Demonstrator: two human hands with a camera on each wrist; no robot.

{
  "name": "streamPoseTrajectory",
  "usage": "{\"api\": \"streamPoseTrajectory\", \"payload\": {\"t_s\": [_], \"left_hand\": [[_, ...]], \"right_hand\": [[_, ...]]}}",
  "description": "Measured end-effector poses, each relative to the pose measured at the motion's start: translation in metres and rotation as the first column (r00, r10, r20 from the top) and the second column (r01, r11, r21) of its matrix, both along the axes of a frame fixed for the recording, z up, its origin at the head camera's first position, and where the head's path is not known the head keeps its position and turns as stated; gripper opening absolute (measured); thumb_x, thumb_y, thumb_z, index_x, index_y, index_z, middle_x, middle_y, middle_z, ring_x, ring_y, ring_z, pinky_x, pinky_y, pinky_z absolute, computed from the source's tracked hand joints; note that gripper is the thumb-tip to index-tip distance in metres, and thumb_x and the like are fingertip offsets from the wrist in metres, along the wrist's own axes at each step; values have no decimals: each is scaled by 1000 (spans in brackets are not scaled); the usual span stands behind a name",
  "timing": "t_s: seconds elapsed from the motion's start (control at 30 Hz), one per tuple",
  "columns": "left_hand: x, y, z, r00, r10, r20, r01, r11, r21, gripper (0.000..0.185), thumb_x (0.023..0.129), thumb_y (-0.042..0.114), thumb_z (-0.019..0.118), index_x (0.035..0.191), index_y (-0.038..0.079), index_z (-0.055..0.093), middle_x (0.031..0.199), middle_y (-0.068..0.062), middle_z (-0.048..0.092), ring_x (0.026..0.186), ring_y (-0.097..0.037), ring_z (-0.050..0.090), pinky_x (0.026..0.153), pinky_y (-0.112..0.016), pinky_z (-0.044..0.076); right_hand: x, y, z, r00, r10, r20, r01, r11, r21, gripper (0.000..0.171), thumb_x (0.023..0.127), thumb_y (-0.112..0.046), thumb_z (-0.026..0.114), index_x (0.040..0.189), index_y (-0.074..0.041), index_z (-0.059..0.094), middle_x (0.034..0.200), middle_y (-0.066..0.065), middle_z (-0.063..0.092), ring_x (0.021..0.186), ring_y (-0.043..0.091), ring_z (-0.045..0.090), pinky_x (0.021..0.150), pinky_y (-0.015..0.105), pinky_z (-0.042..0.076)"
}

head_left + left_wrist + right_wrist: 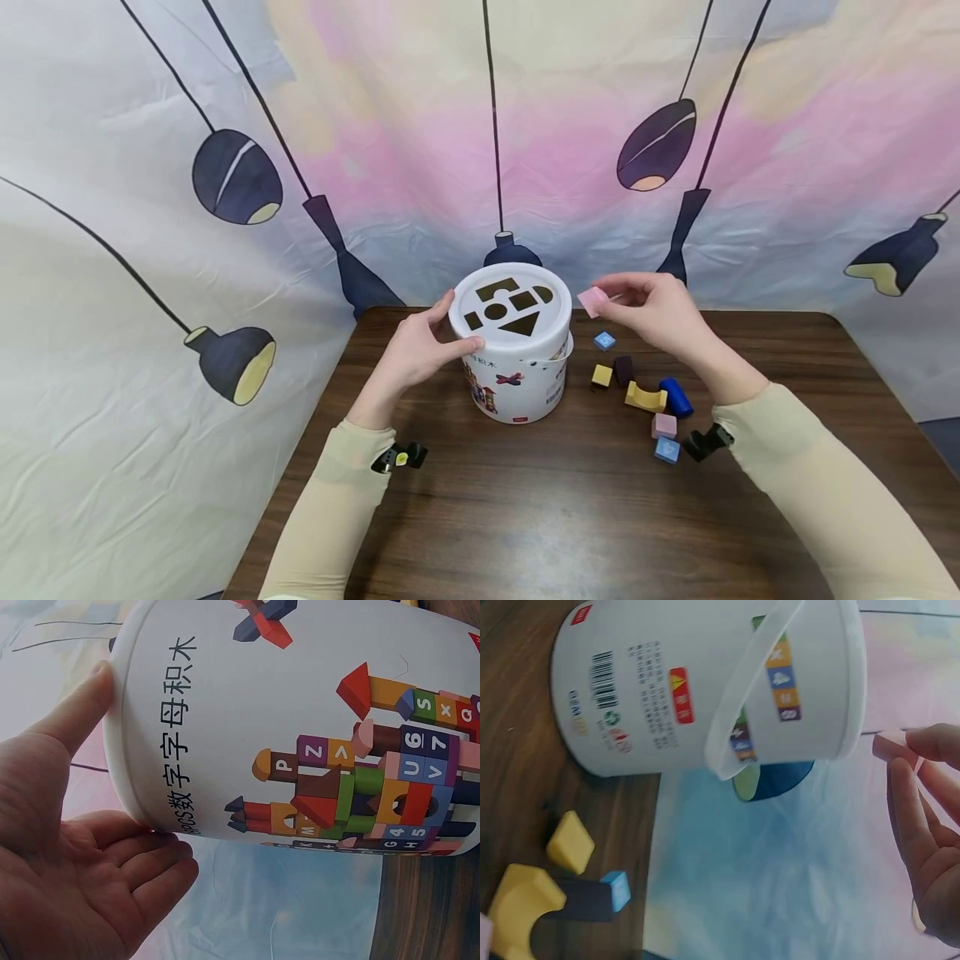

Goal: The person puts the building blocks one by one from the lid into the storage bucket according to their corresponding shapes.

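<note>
A white lidded bucket (pixel 517 383) stands upright on the table, its lid (pixel 480 292) cut with several shaped holes. My left hand (pixel 420 346) rests against the lid's rim at its left side, thumb toward the front. In the left wrist view its fingers (pixel 142 877) are fairly straight along the bucket's edge. Thumb and fingers of my right hand (pixel 648 308) pinch a small pink block (pixel 592 301) in the air, just right of the lid. The right wrist view shows that pink block (pixel 894 748) beside the lid's rim, apart from it.
Right of the bucket lie a blue block (pixel 604 340), a yellow block (pixel 602 376), a dark block (pixel 623 371), a yellow arch (pixel 646 397), a blue cylinder (pixel 677 397), a pink block (pixel 663 426) and another blue block (pixel 667 450). A printed cloth (pixel 420 167) hangs behind the table.
</note>
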State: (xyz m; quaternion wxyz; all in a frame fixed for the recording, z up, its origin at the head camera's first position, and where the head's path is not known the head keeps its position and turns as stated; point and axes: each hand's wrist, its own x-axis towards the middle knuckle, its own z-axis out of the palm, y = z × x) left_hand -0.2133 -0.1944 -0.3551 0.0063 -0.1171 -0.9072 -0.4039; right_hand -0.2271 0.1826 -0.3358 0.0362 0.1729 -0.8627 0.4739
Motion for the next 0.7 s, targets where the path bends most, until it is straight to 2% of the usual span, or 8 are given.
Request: {"api": "streamPoseTrajectory", "payload": {"t_s": [0.27,0.43,0.7], "left_hand": [[-3,-1,-2,1000,-4,-10,4,1000,-5,104,87,54,88,167,11,36,170,-2,36,154,-20,40,121,-45,40],[-3,-1,-3,1000,-6,-14,6,1000,-7,104,87,54,87,167,11,36,170,-3,36,154,-21,40,121,-46,40],[-1,0,-1,1000,-3,-9,3,1000,-7,103,87,53,88,167,14,37,170,-2,37,154,-21,40,120,-45,40]], "right_hand": [[-18,-26,13,999,6,-34,-6,1000,18,43,96,-47,81,127,-18,80,115,2,79,99,19,75,76,36,58],[-24,-38,16,997,21,-68,-18,999,44,36,98,-39,80,127,-17,80,114,3,79,100,20,75,81,41,59],[-32,-51,23,996,4,-95,5,996,89,29,98,-33,80,122,-15,82,111,3,79,97,21,76,77,41,60]]}}
